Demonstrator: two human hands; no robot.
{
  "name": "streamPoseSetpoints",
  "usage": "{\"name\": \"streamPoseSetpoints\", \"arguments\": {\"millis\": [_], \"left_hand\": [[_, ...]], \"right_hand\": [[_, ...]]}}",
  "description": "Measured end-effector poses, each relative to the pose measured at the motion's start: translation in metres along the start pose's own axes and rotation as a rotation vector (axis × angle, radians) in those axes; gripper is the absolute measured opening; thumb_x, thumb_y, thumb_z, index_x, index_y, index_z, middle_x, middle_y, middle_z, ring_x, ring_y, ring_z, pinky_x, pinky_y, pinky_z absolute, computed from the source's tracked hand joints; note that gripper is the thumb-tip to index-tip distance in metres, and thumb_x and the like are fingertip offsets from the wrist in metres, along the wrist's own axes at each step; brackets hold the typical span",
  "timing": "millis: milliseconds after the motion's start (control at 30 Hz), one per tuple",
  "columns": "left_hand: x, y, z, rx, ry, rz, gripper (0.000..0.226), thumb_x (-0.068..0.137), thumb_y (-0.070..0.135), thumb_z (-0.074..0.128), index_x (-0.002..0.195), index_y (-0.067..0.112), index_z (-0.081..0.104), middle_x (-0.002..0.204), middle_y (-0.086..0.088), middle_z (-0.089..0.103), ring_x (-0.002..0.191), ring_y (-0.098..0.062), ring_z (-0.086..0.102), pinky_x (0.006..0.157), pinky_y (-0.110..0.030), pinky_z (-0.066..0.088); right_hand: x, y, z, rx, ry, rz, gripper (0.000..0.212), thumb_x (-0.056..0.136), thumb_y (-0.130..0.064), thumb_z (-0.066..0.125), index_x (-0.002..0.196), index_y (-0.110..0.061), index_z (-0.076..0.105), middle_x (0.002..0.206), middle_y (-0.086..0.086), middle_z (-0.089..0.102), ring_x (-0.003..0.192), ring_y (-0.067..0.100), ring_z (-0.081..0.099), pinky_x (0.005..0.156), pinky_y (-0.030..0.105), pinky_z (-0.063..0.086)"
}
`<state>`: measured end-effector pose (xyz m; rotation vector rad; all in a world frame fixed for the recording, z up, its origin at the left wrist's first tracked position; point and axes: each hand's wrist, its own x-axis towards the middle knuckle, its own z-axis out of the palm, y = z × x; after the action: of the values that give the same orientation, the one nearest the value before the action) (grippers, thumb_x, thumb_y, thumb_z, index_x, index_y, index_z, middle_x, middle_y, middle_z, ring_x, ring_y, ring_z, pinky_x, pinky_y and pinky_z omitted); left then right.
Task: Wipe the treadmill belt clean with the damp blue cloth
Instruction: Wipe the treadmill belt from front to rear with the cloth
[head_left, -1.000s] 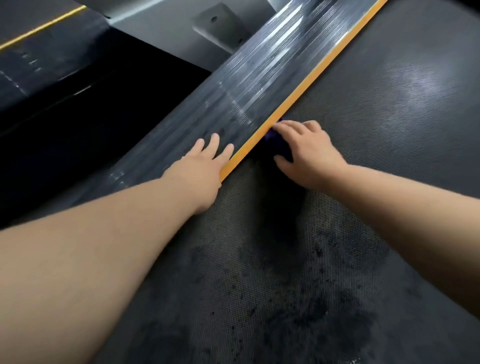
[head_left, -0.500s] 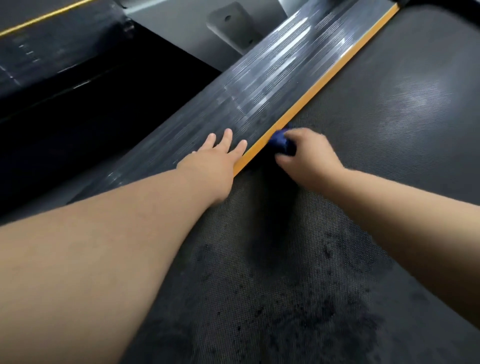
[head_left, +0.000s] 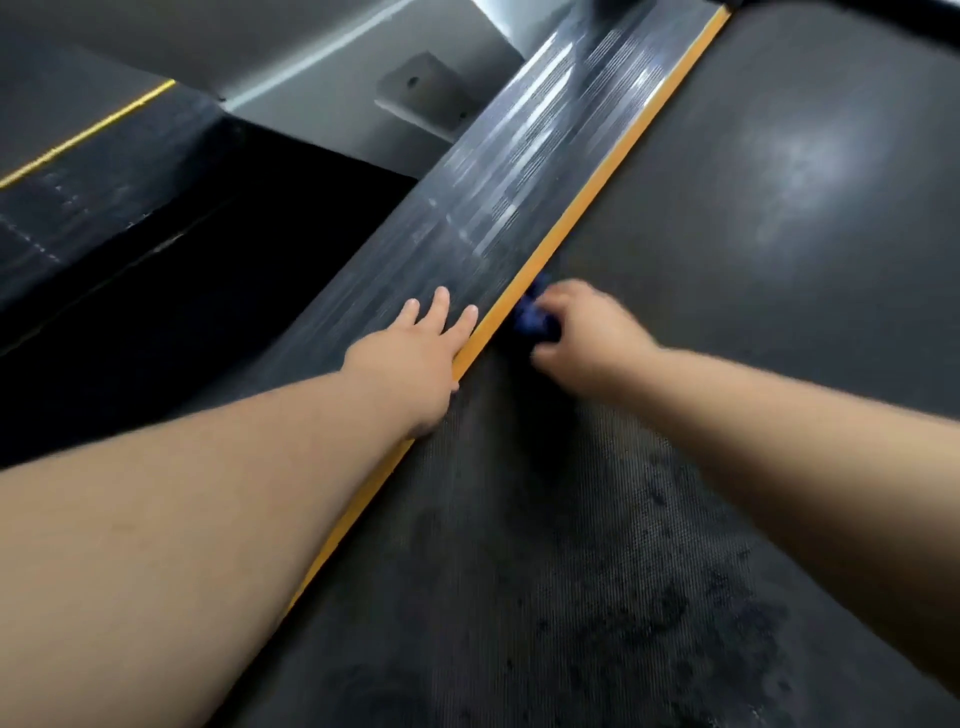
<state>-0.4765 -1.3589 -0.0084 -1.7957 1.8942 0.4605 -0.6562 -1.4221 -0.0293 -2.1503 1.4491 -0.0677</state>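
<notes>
**A:** So, where is the blue cloth (head_left: 532, 317)?

**B:** It is bunched up on the treadmill belt (head_left: 753, 234), at the belt's left edge, right against the orange strip (head_left: 597, 208) that borders it. Only a small dark blue part shows, because the right hand (head_left: 587, 338) covers the rest.

**A:** How does that hand hold it?

**B:** The fingers are curled over the cloth and grip it from above, with the thumb low on the near side. The hand is blurred, so finer detail is lost.

**A:** And the other hand?

**B:** The left hand (head_left: 410, 358) lies flat, palm down, on the ribbed grey side rail (head_left: 519, 171) just left of the orange strip. Its fingers are straight and slightly spread, holding nothing. The heel of the hand reaches over the strip.

**A:** What does the belt look like?

**B:** It is dark and finely textured. Darker blotchy patches (head_left: 675, 597) spread over its near part, between the two forearms. Farther up, a pale sheen of light lies on it.

**A:** Anything beyond the rail?

**B:** A grey bracket (head_left: 421, 88) with a hole, and a dark surface with a thin yellow line (head_left: 88, 135) at the upper left.
</notes>
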Motion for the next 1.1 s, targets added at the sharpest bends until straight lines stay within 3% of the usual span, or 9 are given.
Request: {"name": "streamPoseSetpoints", "arguments": {"millis": [100,167,300,400,500,667,867,967,1100], "left_hand": [[0.000,0.000,0.003,0.011,0.027,0.014,0.075,0.099,0.040,0.038,0.147,0.030,-0.020,0.156,0.003,-0.023,0.146,-0.024,-0.008,0.096,-0.050,0.045],[0.000,-0.002,-0.001,0.011,0.040,0.030,0.074,0.100,0.040,0.037,0.147,0.030,-0.020,0.156,0.003,-0.023,0.146,-0.024,-0.008,0.095,-0.049,0.047],[0.002,-0.003,-0.002,0.024,0.055,0.033,0.073,0.100,0.038,0.036,0.148,0.029,-0.018,0.157,0.001,-0.021,0.146,-0.026,-0.006,0.098,-0.049,0.044],[0.003,-0.002,0.002,0.031,0.067,0.033,0.074,0.099,0.039,0.039,0.149,0.028,-0.015,0.157,0.000,-0.018,0.146,-0.027,-0.003,0.097,-0.053,0.044],[0.001,-0.005,0.000,0.019,0.076,0.050,0.071,0.099,0.037,0.039,0.150,0.028,-0.010,0.158,0.000,-0.014,0.146,-0.027,0.000,0.100,-0.053,0.040],[-0.003,-0.023,0.006,-0.061,0.080,0.144,0.062,0.101,0.019,0.032,0.151,0.029,-0.004,0.159,0.006,-0.013,0.147,-0.019,-0.003,0.110,-0.049,0.030],[-0.004,-0.024,0.012,-0.068,0.095,0.139,0.062,0.100,0.016,0.027,0.150,0.031,-0.006,0.158,0.010,-0.016,0.147,-0.017,-0.006,0.108,-0.051,0.033],[-0.007,-0.023,0.010,-0.074,0.097,0.132,0.062,0.100,0.016,0.028,0.150,0.031,-0.005,0.158,0.009,-0.016,0.147,-0.017,-0.005,0.107,-0.050,0.034],[-0.009,-0.019,0.009,-0.067,0.122,0.127,0.063,0.100,0.015,0.029,0.150,0.029,-0.005,0.158,0.007,-0.016,0.146,-0.019,-0.003,0.103,-0.052,0.037]], "right_hand": [[-0.040,-0.021,0.024,0.061,-0.170,-0.182,0.042,0.071,-0.021,0.064,0.112,-0.014,0.061,0.129,0.005,0.049,0.117,0.027,0.051,0.099,0.032,0.042],[-0.031,-0.014,0.023,0.068,-0.083,-0.194,0.039,0.071,-0.017,0.060,0.110,-0.017,0.061,0.126,0.004,0.051,0.116,0.030,0.052,0.100,0.037,0.043],[0.013,0.015,-0.009,0.041,0.206,0.141,0.040,0.078,-0.015,0.059,0.117,-0.018,0.057,0.120,0.012,0.052,0.110,0.035,0.053,0.096,0.036,0.044],[0.015,0.003,-0.001,0.027,0.213,0.249,0.042,0.079,-0.019,0.060,0.121,-0.014,0.056,0.123,0.014,0.049,0.112,0.035,0.052,0.092,0.032,0.042],[-0.022,-0.035,0.040,0.050,0.096,0.075,0.033,0.079,-0.021,0.061,0.111,-0.013,0.056,0.118,0.011,0.046,0.108,0.032,0.051,0.090,0.032,0.042],[-0.055,-0.031,0.036,-0.013,0.018,-0.151,0.044,0.084,-0.023,0.062,0.126,-0.015,0.054,0.127,0.006,0.046,0.116,0.026,0.048,0.096,0.031,0.040],[-0.018,-0.003,0.019,-0.043,0.212,0.216,0.043,0.083,-0.027,0.059,0.123,-0.013,0.053,0.125,0.013,0.044,0.113,0.037,0.048,0.096,0.037,0.040],[-0.024,-0.035,0.038,-0.058,0.184,0.188,0.053,0.078,-0.036,0.066,0.123,-0.011,0.050,0.125,0.010,0.042,0.112,0.033,0.046,0.095,0.039,0.041],[-0.046,-0.044,0.050,-0.092,0.100,0.009,0.042,0.078,-0.031,0.066,0.114,-0.013,0.055,0.114,0.007,0.045,0.103,0.028,0.052,0.084,0.033,0.045]]}}
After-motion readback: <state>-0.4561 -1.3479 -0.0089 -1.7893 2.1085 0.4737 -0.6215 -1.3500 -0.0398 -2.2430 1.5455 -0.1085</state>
